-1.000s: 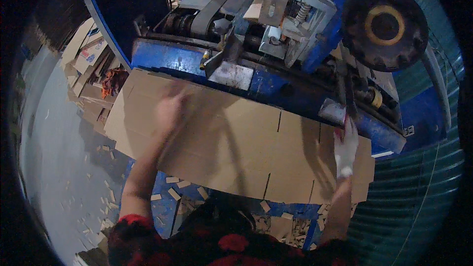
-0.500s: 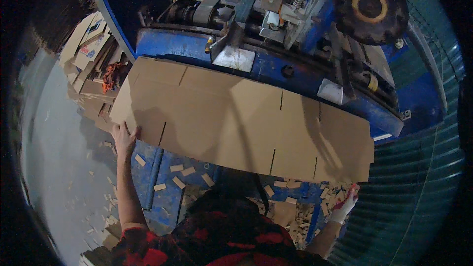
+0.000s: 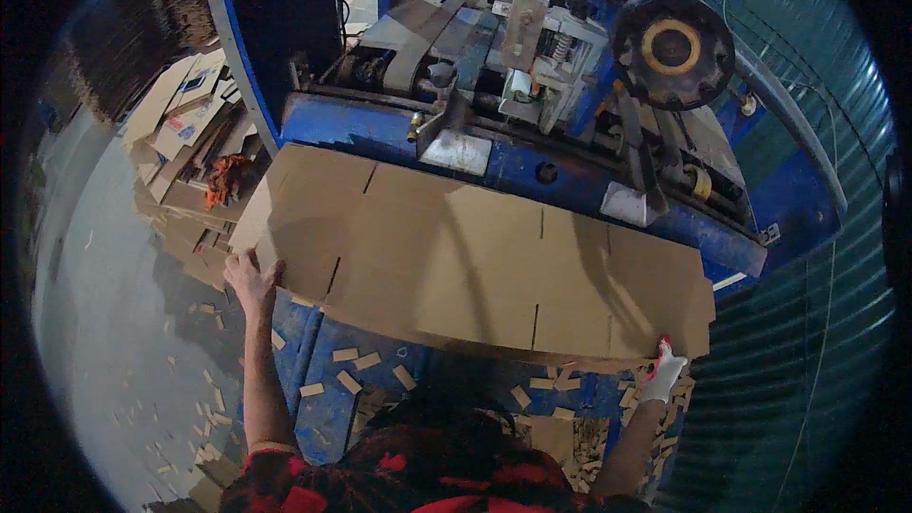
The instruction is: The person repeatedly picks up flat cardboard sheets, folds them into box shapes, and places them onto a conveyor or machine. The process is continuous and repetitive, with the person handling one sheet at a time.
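Observation:
A long flat cardboard sheet (image 3: 427, 266), creased and slotted along its edges, spans the space in front of me. My bare left hand (image 3: 253, 283) grips its near left corner, thumb on top and the other fingers partly hidden. At the near right edge, my right hand (image 3: 665, 369), in a white and red glove, holds the sheet with the thumb over it. The far edge lies against the blue front of a machine (image 3: 370, 138), beneath its metal guide plates (image 3: 456, 152).
A dark wheel (image 3: 673, 47) with a yellow ring sits on the machine's right. Stacked cardboard pieces (image 3: 180, 123) and an orange rag (image 3: 225, 180) lie at left. Small cardboard offcuts (image 3: 350, 382) litter the blue base and floor. A green corrugated wall (image 3: 807, 351) stands at right.
My right hand has come up onto the near right edge and closed on the sheet. The left hand still grips its corner. The view has shifted, showing more of the machine.

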The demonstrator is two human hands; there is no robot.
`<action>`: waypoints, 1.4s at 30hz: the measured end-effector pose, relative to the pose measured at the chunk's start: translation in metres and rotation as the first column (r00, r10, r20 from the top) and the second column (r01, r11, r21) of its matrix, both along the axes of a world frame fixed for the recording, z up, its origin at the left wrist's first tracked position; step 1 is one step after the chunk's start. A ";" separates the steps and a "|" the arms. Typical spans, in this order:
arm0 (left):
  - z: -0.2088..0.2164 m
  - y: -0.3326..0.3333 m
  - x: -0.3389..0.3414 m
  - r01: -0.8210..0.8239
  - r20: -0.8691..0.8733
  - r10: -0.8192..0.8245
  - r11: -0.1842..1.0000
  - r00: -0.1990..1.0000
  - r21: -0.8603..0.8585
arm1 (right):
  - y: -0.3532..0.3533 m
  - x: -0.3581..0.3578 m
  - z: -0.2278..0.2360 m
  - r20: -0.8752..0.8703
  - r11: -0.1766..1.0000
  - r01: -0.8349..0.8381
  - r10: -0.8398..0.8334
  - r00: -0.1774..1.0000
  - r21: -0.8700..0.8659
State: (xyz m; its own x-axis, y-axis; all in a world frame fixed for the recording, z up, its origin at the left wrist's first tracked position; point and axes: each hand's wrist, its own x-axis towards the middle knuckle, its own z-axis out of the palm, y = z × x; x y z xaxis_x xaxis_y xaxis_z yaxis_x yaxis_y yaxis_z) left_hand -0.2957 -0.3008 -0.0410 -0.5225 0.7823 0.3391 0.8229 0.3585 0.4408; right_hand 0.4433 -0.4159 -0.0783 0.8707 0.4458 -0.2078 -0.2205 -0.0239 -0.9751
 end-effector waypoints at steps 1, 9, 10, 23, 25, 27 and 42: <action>-0.001 0.001 -0.002 0.006 0.059 -0.005 1.000 0.998 -0.030 | -0.001 0.006 -0.006 0.065 0.997 -0.013 0.019 0.998 -0.082; 0.012 0.011 0.034 -0.038 0.746 -0.362 0.887 0.559 0.460 | 0.013 0.003 -0.028 0.083 0.994 0.083 -0.077 0.994 -0.068; 0.016 0.011 0.045 -0.079 0.748 -0.487 0.813 0.450 0.577 | 0.013 0.000 -0.028 0.077 0.999 0.036 -0.035 0.996 -0.010; -0.001 0.035 0.148 -0.064 0.817 -0.415 0.902 -0.400 0.427 | -0.008 -0.001 -0.016 -0.041 0.983 0.046 -0.039 0.998 0.175; 0.003 0.029 0.141 0.001 0.843 -0.394 0.906 -0.367 0.424 | -0.017 -0.005 -0.007 -0.051 0.967 0.202 -0.197 0.979 0.158; 0.016 0.019 0.114 0.046 0.859 -0.365 0.912 -0.360 0.408 | -0.038 -0.008 0.006 -0.175 0.960 0.038 0.011 0.984 0.276; 0.021 -0.011 0.160 0.858 -0.047 -0.866 0.485 0.499 0.167 | -0.019 -0.199 0.103 0.584 0.559 -0.209 0.663 -0.468 -0.802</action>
State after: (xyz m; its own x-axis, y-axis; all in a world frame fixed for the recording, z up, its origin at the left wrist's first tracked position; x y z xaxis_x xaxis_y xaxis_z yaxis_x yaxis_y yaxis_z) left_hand -0.1353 -0.3123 -0.0196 0.3696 0.7902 0.4889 0.6645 -0.5925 0.4554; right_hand 0.2439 -0.4353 0.0246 -0.3224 0.9300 0.1766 0.9454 0.3258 0.0101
